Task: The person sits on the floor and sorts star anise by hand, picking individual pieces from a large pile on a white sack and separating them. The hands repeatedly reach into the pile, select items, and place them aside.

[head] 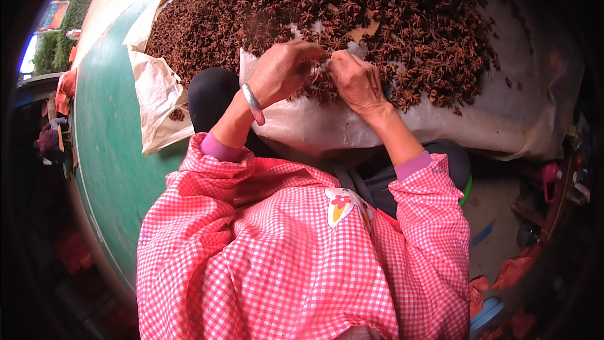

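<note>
My left hand (285, 71), with a metal bangle (253, 103) on its wrist, is bent over the near edge of a broad heap of dried star anise (424, 33). Close beside it, my right hand (357, 81) has its fingers curled in. The fingertips of both hands nearly meet above the heap. Whatever lies between them is hidden or too small to make out. Under the pods a pale plastic sheet (321, 125) hangs over the front edge before my knees. At the left is a denser, finer-looking pile of dried pods (198, 23).
A piece of brown cardboard (365, 32) lies among the pods. Crumpled pale sacking (160, 104) spreads over the green floor (113, 151) at left. Red plastic bags (512, 271) and a light blue object (487, 314) are on the floor at lower right.
</note>
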